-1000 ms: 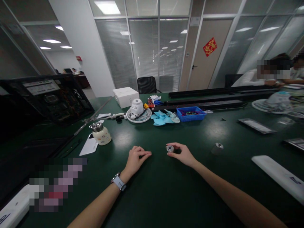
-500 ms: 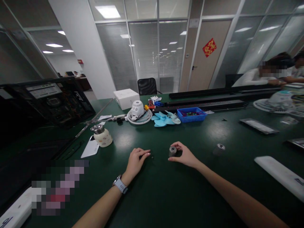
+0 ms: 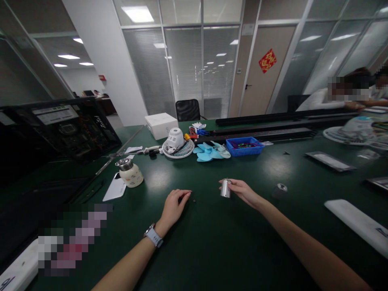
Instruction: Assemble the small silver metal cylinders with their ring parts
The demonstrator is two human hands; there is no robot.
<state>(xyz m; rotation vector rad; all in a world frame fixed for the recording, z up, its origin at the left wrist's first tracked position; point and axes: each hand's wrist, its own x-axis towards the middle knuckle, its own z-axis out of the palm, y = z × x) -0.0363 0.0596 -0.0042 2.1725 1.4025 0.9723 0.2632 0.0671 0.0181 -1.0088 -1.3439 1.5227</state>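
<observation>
My right hand (image 3: 244, 193) grips a shiny silver metal cylinder (image 3: 225, 188) between thumb and fingers, above the middle of the dark green table (image 3: 194, 250). A small dark hole shows low on the cylinder's side. My left hand (image 3: 176, 204) rests on the tabletop, index finger and thumb stretched forward with their tips close together; I see nothing between them. Just right of those fingertips lies a tiny dark ring-like part (image 3: 194, 201). A second cylinder (image 3: 281, 188), similar in size, stands upright to the right of my right hand.
A cream bottle (image 3: 131, 176) and white phone (image 3: 114, 188) are at left. Farther back are a white fan housing (image 3: 176, 139), light-blue fan blades (image 3: 208, 152) and a blue tray (image 3: 244, 150) of small parts. A long white piece (image 3: 357, 222) lies right. People sit far right.
My right hand has lifted and tilted the cylinder slightly right, so its side faces me rather than its top end. My left hand has barely moved; its thumb and index tips are closer.
</observation>
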